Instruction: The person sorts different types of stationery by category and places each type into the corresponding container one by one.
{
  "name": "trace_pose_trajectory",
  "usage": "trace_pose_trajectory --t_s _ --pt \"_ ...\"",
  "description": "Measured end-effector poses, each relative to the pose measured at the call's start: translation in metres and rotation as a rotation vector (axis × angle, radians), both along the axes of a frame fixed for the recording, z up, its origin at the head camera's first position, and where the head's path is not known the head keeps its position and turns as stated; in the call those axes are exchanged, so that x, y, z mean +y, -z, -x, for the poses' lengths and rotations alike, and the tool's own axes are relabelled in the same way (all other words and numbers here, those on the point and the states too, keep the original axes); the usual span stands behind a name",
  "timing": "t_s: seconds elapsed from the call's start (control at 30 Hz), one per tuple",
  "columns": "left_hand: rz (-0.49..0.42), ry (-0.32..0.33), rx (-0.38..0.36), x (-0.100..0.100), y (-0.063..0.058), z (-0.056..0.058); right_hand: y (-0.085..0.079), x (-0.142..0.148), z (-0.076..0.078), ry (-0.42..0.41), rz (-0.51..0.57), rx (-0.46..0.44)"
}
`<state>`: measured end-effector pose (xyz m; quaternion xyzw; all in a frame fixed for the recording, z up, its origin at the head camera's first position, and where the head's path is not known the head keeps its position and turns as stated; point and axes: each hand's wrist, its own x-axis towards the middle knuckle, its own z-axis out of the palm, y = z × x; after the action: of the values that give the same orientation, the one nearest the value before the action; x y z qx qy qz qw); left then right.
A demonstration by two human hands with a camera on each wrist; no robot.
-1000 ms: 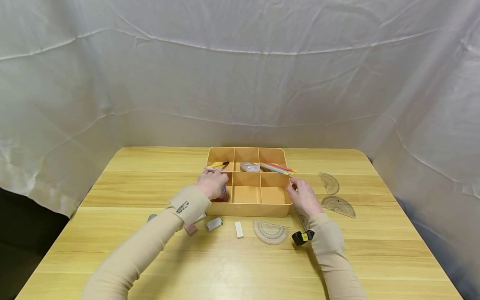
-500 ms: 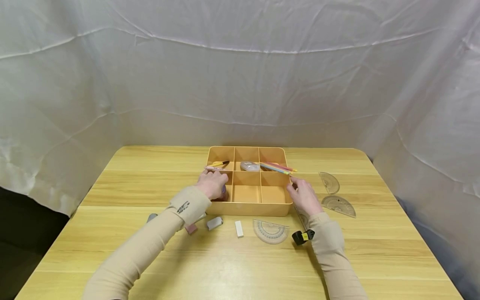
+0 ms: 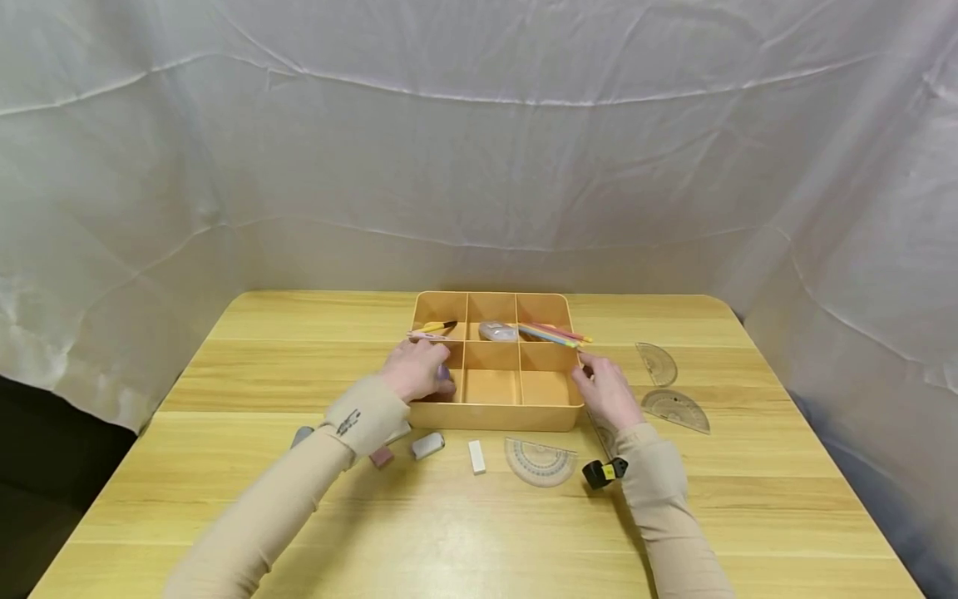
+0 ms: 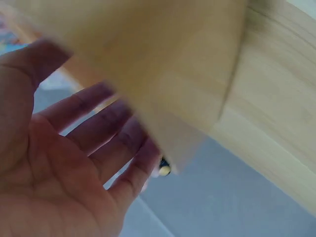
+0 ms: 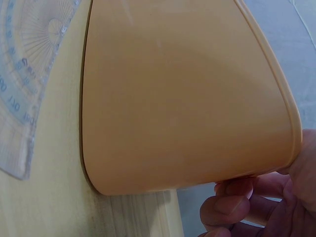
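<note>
An orange organizer box (image 3: 494, 418) with several compartments stands at the table's middle. My left hand (image 3: 414, 370) reaches over its left wall into the front left compartment. A purple thing (image 3: 443, 373) shows between thumb and fingers, too hidden to identify. In the left wrist view, the left hand (image 4: 64, 163) has a bare palm and loosely extended fingers; its fingertips vanish behind the box wall. My right hand (image 3: 608, 389) grips the right rim. Seen from the right wrist, the right hand (image 5: 276, 202) has its fingers curled beside the orange wall (image 5: 182, 98).
The back compartments hold pens (image 3: 437, 327), a clear rounded thing (image 3: 497, 332) and pencils (image 3: 550, 334). Before the box lie erasers (image 3: 428, 446), a white block (image 3: 477, 457) and a protractor (image 3: 540, 463). More protractors (image 3: 676, 411) lie right. A small black thing (image 3: 602, 473) adjoins the right cuff.
My left hand has shifted slightly left within the front left compartment, its thumb and fingers further apart. The purple thing shows more. My right hand and the box have stayed put.
</note>
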<state>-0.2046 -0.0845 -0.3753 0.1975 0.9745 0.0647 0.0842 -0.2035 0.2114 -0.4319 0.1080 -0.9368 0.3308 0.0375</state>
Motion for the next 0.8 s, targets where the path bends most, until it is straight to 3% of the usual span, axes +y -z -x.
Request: trace_pose_trajectory --t_s 0.2,0.33,0.57,0.8 --pt "-0.150 0.032 0.146 -0.009 -0.011 -0.010 -0.001 0.000 0.000 0.009 0.004 -0.006" --pt "-0.282 -0.012 0.144 -0.018 -0.013 -0.019 -0.001 -0.001 -0.001 0.006 -0.001 -0.007" --pt "-0.472 -0.158 0.173 -0.036 0.001 -0.035 0.000 -0.001 0.000 0.010 -0.004 -0.002" --pt "-0.503 -0.233 0.149 -0.038 0.024 -0.043 0.000 -0.001 0.000 0.009 -0.007 0.000"
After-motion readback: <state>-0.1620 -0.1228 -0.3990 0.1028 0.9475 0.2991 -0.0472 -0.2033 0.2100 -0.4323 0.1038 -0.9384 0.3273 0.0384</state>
